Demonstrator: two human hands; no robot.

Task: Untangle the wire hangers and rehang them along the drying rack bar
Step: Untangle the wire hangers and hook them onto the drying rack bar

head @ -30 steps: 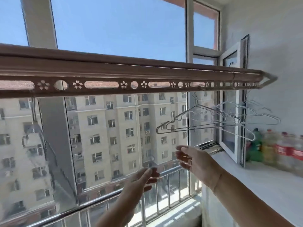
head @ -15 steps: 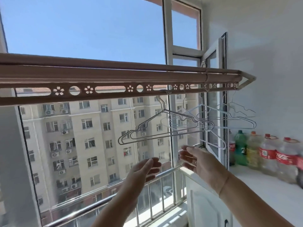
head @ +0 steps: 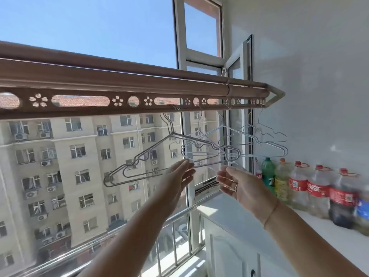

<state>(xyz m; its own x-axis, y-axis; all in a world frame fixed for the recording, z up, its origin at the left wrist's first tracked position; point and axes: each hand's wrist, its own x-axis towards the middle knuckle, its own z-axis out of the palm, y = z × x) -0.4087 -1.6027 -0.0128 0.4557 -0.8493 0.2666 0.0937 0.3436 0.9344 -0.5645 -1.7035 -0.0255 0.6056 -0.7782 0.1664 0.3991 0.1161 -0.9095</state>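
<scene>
Several silver wire hangers (head: pixel 201 150) hang in an overlapping cluster from the brown drying rack bar (head: pixel 123 86), their hooks caught in the perforated strip (head: pixel 139 101) near its right end. The leftmost hangers (head: pixel 127 172) tilt down to the left. My left hand (head: pixel 179 176) reaches up with straight fingers, fingertips at the lower wire of the tilted hangers. My right hand (head: pixel 241 186) is raised palm up, fingers relaxed, just under the middle of the cluster, holding nothing.
An open window sash (head: pixel 242 108) stands right behind the hangers. A white counter (head: pixel 249 218) on the right carries a row of plastic bottles (head: pixel 317 188) along the wall. A metal railing (head: pixel 175 216) runs below the glass.
Both hands have risen toward the hangers; the left fingertips now reach the lower wire. The view has shifted, bringing the rack's right end nearer the centre.
</scene>
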